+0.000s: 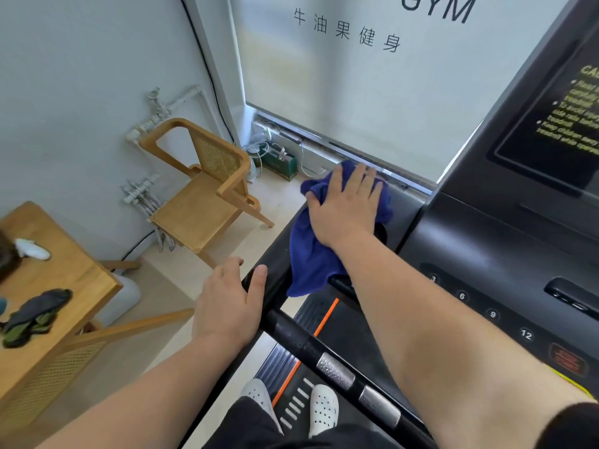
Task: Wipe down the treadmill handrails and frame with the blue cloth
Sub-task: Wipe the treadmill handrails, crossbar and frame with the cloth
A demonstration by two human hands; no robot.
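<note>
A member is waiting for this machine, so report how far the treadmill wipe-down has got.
Done: no wiped surface can be told apart by sight. In hand: the right hand presses the crumpled dark blue cloth flat on the black treadmill frame at its front left corner. Left: the black tubular handrail, where the left hand rests, has no cloth on it; the right side is out of view.

Wooden chair (pixel 207 189) by the wall, wooden table (pixel 64 286) nearer.
</note>
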